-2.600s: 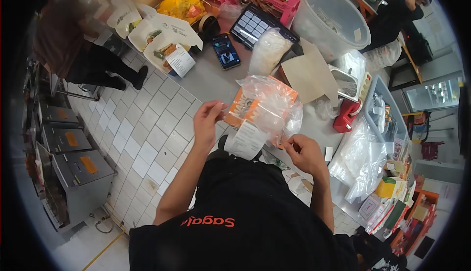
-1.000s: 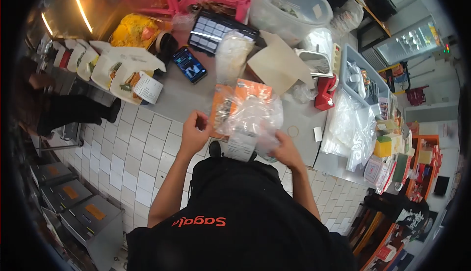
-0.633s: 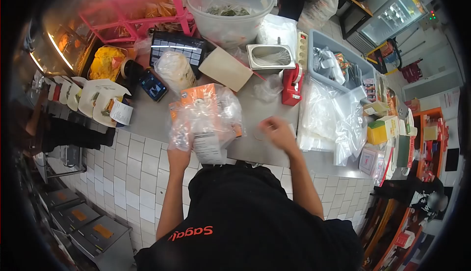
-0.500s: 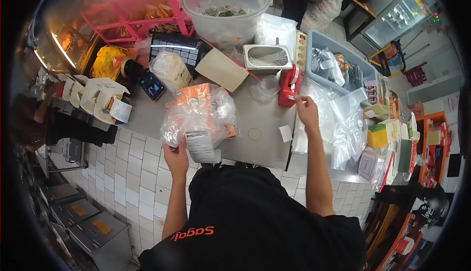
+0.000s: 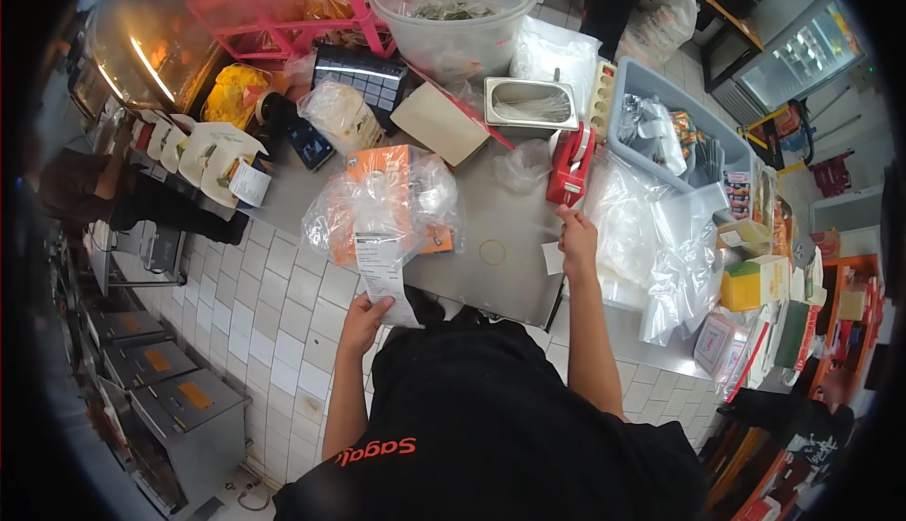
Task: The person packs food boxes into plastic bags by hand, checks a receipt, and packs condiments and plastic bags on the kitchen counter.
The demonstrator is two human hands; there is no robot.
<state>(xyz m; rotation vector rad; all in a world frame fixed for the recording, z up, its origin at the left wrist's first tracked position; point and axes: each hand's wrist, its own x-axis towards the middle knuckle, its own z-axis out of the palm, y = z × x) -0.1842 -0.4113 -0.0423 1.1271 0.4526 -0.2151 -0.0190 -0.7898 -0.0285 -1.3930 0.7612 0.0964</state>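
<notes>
A long printed receipt (image 5: 379, 271) is pinched by my left hand (image 5: 362, 325) at its lower left edge. Its top lies against a clear plastic bag (image 5: 330, 219) around an orange printed box (image 5: 382, 176). My right hand (image 5: 578, 243) is closed, with fingertips at the front end of a red tape dispenser (image 5: 568, 174). A small bit of clear tape (image 5: 564, 208) seems to run between dispenser and fingers. Beside that hand is a small white paper (image 5: 551, 258). A rubber band (image 5: 492, 252) lies on the metal table (image 5: 472, 285).
At the back stand a large clear tub (image 5: 453, 40), a metal container (image 5: 530, 106) and a pink rack (image 5: 283, 11). A grey bin (image 5: 679, 115) of packets and plastic bags (image 5: 632, 219) are at right. Other people (image 5: 90, 181) stand at left and farther off.
My left hand has shifted from beside the bag down onto the receipt, which now hangs straighter. My right hand has moved slightly down and left, staying by the dispenser. The view has shifted slightly.
</notes>
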